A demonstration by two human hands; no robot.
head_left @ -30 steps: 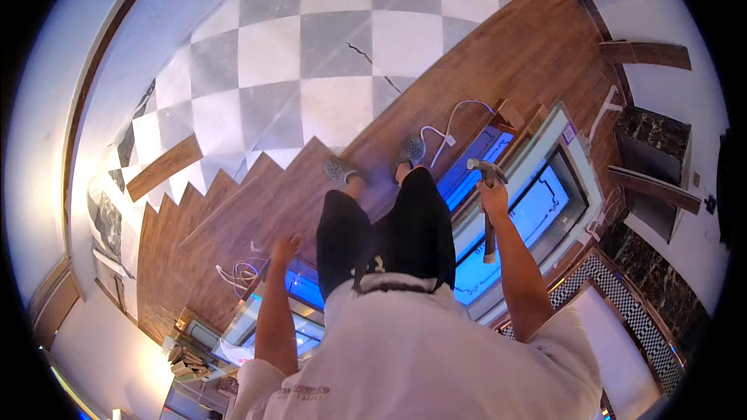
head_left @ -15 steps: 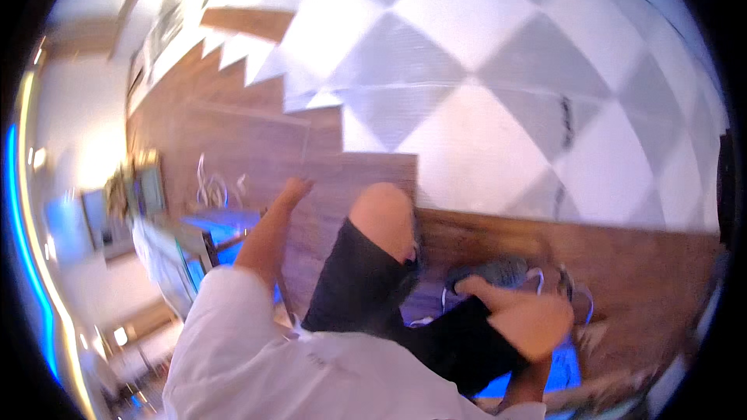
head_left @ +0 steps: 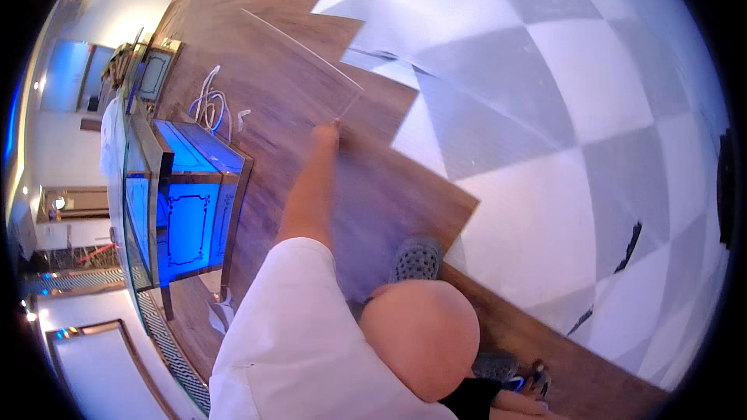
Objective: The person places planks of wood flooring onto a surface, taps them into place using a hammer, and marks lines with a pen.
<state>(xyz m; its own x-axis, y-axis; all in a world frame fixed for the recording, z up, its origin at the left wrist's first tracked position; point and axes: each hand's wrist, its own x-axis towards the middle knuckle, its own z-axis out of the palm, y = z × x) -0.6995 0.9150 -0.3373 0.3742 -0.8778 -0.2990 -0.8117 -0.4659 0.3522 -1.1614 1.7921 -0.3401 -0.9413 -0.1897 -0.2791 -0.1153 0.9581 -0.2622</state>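
While the left arm stretches out from a white sleeve (head_left: 296,334), the left hand (head_left: 327,134) reaches the near corner of a clear glass pane (head_left: 296,62) that shows as a thin bright outline over the wood floor (head_left: 373,179). The hand's grip looks closed on that corner, fingertips pinching the edge, though blur leaves the exact finger hold uncertain. The pane's long edge runs up and to the left from the hand toward the top of the view, and its surface is so transparent that only the rims can be traced.

Low at the bottom rim, the right hand (head_left: 517,403) sits beside a bare knee (head_left: 420,334) and just by a small dark object (head_left: 537,377); whether its grip is open or closed I cannot tell. A grey shoe (head_left: 416,258) rests on the wood floor near the stepped border where the planks meet the grey-and-white checkered tiles (head_left: 545,109).

To the left, a blue-lit glass display case (head_left: 183,202) with a metal frame stands close along the arm's side, narrowing the room there. A coil of white cable (head_left: 208,105) lies on the wood beyond the case, well apart from the hand. To the right of the pane the tiles spread wide.
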